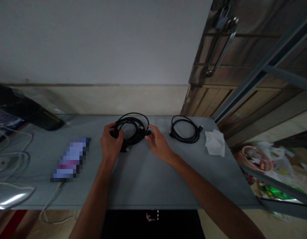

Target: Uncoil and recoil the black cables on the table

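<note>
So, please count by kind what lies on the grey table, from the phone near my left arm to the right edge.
Black cable bundles: 2 (one bundle in both hands, one coil at the right)
Phones: 1 (phone)
Tissues: 1 (white tissue)
Total: 4

I cannot tell how many cables each bundle holds.

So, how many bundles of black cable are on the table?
2: a bigger bundle held between the left hand and right hand, and a smaller bundle by the white tissue. The bigger bundle may hide another.
</note>
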`<state>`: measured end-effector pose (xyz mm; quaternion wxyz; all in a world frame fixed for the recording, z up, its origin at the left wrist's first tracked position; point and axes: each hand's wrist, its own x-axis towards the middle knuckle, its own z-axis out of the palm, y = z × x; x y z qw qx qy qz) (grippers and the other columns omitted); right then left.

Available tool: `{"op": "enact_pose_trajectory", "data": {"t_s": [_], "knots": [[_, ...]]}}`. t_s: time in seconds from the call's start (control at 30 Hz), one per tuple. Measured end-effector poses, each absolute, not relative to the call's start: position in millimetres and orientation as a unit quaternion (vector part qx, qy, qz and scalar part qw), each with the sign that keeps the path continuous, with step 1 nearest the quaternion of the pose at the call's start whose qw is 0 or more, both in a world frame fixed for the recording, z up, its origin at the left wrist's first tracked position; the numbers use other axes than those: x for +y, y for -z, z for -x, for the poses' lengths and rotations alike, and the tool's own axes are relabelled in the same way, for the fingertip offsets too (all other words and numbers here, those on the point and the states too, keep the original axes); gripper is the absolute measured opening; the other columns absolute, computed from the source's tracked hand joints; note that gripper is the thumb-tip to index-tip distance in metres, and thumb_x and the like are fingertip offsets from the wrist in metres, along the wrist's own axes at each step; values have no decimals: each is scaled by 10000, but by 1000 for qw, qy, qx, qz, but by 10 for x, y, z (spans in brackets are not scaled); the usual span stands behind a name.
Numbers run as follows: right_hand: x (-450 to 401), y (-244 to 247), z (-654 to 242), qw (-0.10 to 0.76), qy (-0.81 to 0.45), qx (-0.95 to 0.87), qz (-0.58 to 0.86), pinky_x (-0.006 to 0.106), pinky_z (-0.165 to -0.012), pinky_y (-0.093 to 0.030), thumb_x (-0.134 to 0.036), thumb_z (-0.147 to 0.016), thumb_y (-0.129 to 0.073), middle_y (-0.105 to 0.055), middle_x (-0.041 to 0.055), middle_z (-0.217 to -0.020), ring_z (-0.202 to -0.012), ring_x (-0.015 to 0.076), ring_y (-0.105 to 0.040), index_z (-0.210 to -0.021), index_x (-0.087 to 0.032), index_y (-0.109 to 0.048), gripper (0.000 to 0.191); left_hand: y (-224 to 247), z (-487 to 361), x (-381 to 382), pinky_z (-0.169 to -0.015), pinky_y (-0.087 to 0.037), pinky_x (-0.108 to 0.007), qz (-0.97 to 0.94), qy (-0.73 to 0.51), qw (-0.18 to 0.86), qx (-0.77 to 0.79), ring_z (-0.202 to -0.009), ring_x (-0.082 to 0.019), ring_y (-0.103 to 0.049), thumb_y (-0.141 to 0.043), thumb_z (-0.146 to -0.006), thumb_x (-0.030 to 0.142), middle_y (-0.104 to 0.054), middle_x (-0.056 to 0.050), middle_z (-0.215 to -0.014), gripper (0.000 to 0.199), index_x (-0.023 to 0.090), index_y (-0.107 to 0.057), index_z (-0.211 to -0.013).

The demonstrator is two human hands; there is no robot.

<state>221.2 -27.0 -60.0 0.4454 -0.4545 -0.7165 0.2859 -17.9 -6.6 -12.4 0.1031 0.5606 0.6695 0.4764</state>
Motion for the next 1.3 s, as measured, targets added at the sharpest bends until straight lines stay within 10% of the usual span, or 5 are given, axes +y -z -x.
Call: {"op": "enact_pose_trajectory", "data": {"t_s": [0.43,1.3], "knots": [[-175,653,-2128,545,-620,-452,337,523,-1183,-585,-617,-852,-936,-737,83,-1376,-1243,247,-726,-1354,-281,-635,675,245,223,-18,-1125,-572,-533,-571,-456,86,677,-1167,-348,-750,-703,-937,344,-769,-135,-1219,462,220,-669,-1380],[-289,462,-2069,575,-609,-485,251,562,-1357,-433,-600,-887,-946,-567,78,-1728,-1645,308,-490,-1600,-320,-646,822,243,196,-43,-931,-605,-441,-554,-533,98,632,-895,-291,-776,-644,-1036,350,-757,-42,-891,325,242,-648,-1343]]}}
